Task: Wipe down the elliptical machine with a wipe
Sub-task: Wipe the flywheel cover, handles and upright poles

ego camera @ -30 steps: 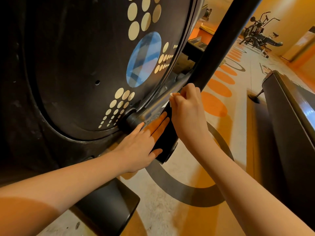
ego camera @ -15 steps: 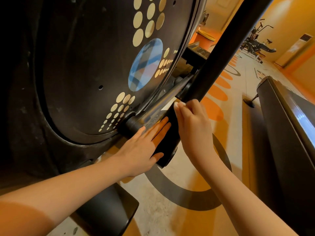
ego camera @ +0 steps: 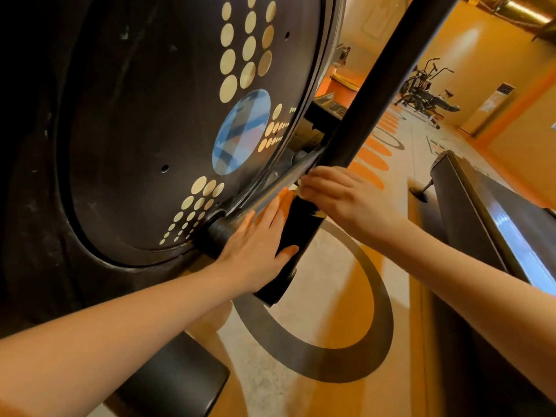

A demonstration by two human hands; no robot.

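Wiping the lower end of the elliptical's arm

The left hand [ego camera: 258, 239] lies flat, fingers straight, against the black tubular arm [ego camera: 358, 136] and silver crank bar [ego camera: 270, 194] beside the big black dotted flywheel disc [ego camera: 150, 121]. The right hand [ego camera: 340, 194] curls over the tube, pinching a small white wipe [ego camera: 296, 188], barely visible at its fingertips. This looks like mid-wipe; next, the wipe likely needs dragging along the tube while the left hand steadies it
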